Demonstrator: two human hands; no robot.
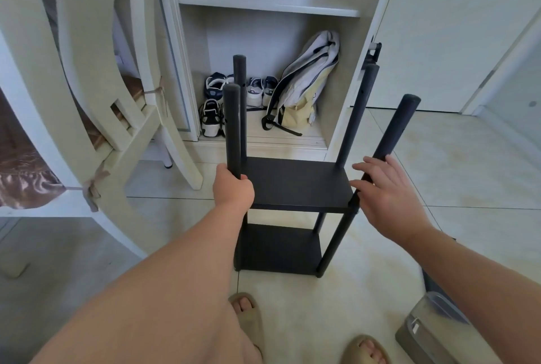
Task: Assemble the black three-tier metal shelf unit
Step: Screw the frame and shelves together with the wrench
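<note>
A: Shelf unit stands between the hands. Left hand: fingers grip near post. Right hand: fingers spread, touching tilted post.
B: Risk, I'd say: tilted post works loose, since nothing grips it.

The shelf unit stands before the cabinet, chairs left.

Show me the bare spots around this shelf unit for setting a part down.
Bare tile lies right of the shelf unit, up to the white wall, and left of it toward the chair leg. The middle shelf is bare too. Crowded: cabinet floor with shoes and backpack; grey bin near the right foot.
</note>
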